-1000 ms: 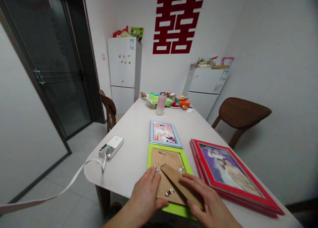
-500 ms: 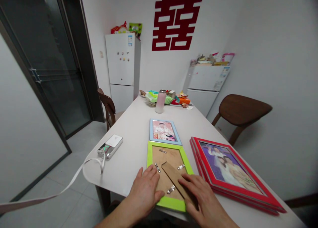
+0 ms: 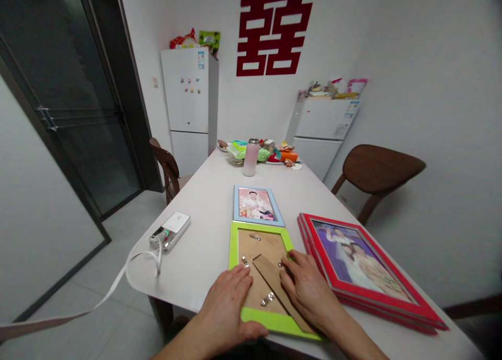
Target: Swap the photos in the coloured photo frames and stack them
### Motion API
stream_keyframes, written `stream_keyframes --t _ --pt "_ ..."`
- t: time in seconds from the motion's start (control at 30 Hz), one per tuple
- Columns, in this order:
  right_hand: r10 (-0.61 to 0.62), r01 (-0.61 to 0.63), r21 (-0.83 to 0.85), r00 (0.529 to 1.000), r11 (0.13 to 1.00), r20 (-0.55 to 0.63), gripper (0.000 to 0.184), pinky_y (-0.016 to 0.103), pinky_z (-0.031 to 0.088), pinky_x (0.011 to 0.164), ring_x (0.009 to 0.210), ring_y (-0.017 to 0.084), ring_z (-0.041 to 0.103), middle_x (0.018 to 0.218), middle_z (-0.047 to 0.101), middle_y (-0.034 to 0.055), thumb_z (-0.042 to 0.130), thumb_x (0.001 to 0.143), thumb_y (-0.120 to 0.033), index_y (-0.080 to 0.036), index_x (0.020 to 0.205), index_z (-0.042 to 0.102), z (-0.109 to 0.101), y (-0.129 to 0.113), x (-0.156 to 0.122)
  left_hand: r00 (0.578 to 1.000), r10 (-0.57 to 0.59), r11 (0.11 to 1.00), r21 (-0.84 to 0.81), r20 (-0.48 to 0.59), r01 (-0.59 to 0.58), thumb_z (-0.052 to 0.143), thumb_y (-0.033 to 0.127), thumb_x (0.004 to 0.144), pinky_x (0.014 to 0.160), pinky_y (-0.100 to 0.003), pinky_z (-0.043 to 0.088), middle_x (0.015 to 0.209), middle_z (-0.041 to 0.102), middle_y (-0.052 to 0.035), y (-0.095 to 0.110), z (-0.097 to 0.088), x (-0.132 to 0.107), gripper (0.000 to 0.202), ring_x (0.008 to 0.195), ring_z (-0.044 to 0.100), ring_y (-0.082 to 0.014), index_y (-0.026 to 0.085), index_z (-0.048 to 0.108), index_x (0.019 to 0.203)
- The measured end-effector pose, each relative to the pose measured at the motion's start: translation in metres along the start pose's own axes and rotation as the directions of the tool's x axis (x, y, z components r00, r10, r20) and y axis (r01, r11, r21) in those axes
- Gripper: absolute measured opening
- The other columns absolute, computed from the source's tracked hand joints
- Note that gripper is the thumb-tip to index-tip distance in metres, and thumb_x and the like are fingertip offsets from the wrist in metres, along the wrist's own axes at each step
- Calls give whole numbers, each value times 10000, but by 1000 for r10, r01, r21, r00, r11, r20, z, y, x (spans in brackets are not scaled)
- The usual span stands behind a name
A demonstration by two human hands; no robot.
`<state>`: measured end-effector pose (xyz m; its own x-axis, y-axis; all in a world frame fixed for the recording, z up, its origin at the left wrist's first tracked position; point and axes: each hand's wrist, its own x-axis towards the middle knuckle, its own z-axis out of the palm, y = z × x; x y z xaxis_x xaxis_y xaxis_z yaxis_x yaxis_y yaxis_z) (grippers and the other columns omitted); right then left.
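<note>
A lime-green picture frame (image 3: 236, 241) lies face down at the near edge of the white table (image 3: 204, 229), its brown backing board (image 3: 262, 247) and stand facing up with small metal clips. My left hand (image 3: 228, 303) lies flat on the frame's near left corner, fingers stretched out, thumb over the bottom edge. My right hand (image 3: 308, 288) rests on the stand and the right side of the backing, fingers slightly bent toward a clip at the right edge. Neither hand holds anything.
A blue-framed photo (image 3: 257, 205) lies just beyond the green frame. A stack of red-framed photos (image 3: 361, 268) lies to the right. A power bank (image 3: 170, 231) with a white strap sits at the left. A pink bottle (image 3: 250, 157) and snacks stand at the far end. Wooden chairs flank the table.
My right hand has slid forward up the backing toward the right-side clip. My left hand has shifted slightly toward the frame's bottom left corner. The view has tilted down a little.
</note>
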<state>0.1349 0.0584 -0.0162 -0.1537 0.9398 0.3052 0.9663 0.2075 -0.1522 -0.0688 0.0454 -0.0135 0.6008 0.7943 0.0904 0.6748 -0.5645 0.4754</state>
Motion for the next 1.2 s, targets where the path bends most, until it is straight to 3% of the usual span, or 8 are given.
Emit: stream_keyframes --t 0.47,0.57,0.77,1.07,1.2 --pt "35 -31 73 998 997 -48 324 370 349 871 978 235 439 1018 523 138 375 774 -282 -107 945 587 4 2 -8 1000 -7 1000 1 6 7 682 483 535 994 -380 251 1262 397 -137 0 -3 -3 759 1174 325 -252 115 435 1151" --pt "-48 56 110 996 992 -70 323 391 345 876 1013 236 427 1070 510 132 394 763 -262 -129 1003 564 1 -3 -16 1000 8 1000 -11 -5 -8 695 476 522 990 -380 258 1261 397 -143 -3 -2 -4 768 1170 330 -255 108 437 1145" --pt "-302 285 238 952 929 40 271 372 368 839 1001 201 443 1065 523 48 414 751 -213 -279 951 584 -17 -27 -35 999 18 999 -35 -32 -19 717 446 503 980 -388 276 1250 412 -136 -6 0 -4 743 1166 336 -251 123 456 1119" --pt "-387 356 289 921 889 53 244 390 371 814 975 208 440 1026 510 67 445 710 -163 -246 887 592 -22 -30 -37 996 43 994 -99 -80 -51 733 432 483 963 -408 292 1220 446 -123 -7 1 -3 741 1139 371 -254 153 453 1109" --pt "-358 317 332 931 888 70 265 371 387 790 920 194 461 989 524 71 421 737 -169 -230 953 563 -20 -31 -29 993 57 988 -136 -106 -71 735 430 478 944 -429 305 1174 482 -110 -8 3 -4 702 1107 397 -266 175 471 1077"
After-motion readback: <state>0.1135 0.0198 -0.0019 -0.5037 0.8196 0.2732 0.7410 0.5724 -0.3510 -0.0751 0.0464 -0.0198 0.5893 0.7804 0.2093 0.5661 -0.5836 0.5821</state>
